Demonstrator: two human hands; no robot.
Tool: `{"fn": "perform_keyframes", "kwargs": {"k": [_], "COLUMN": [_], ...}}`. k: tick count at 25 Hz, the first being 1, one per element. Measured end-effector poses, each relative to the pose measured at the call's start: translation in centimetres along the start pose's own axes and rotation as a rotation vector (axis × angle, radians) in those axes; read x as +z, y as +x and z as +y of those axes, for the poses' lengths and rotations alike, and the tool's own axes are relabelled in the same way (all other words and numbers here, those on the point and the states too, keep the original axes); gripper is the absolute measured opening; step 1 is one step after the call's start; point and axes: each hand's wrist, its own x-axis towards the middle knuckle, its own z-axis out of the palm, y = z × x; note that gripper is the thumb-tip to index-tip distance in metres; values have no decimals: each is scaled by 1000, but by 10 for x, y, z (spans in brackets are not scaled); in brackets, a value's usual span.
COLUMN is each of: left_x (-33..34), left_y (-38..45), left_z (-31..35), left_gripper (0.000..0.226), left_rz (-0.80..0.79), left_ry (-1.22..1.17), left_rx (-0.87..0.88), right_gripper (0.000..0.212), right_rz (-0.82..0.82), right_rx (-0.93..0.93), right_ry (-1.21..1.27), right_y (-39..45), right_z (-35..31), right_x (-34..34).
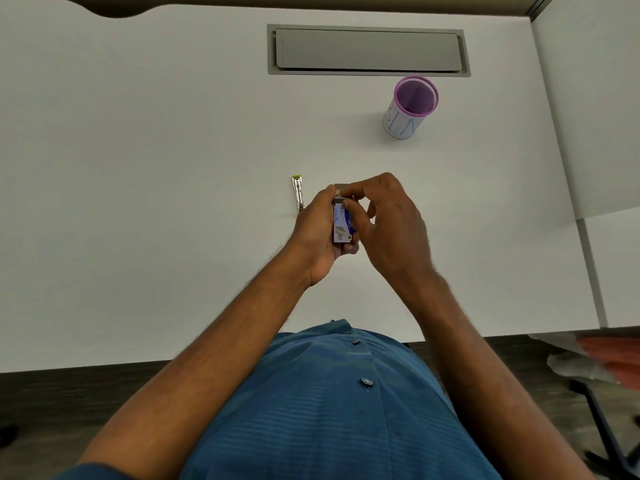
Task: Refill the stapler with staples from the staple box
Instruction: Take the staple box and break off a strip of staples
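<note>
My left hand (317, 230) holds a small blue and white staple box (342, 225) above the middle of the white desk (156, 168). My right hand (388, 223) pinches the far end of the box, where a grey inner tray or strip of staples (341, 186) sticks out. Just left of my left hand a small silver stapler (298, 192) with a yellow-green tip lies on the desk. Its near end is hidden behind my left hand.
A purple mesh pen cup (410, 107) wrapped in white paper stands at the back right. A grey cable hatch (369, 50) is set into the desk's far side. A second white surface (595, 98) adjoins on the right. A chair base (602, 427) shows at bottom right.
</note>
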Motion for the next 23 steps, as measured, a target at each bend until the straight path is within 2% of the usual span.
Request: {"fn": "perform_keyframes", "kwargs": {"k": [6, 16, 23], "left_x": [0, -2, -2], "left_y": [-1, 3, 5], "left_z": [1, 0, -3], "left_gripper": [40, 40, 45], "left_rz": [-21, -120, -69], "left_ry": [19, 11, 7], "left_rx": [-21, -10, -22], "right_gripper": [16, 13, 14], "right_rz": [13, -46, -109], "right_rx": [-10, 98, 92], "right_ry": [-1, 150, 121], "right_y": [2, 8, 10], "right_z": [2, 4, 5], "right_x": [1, -3, -4]}}
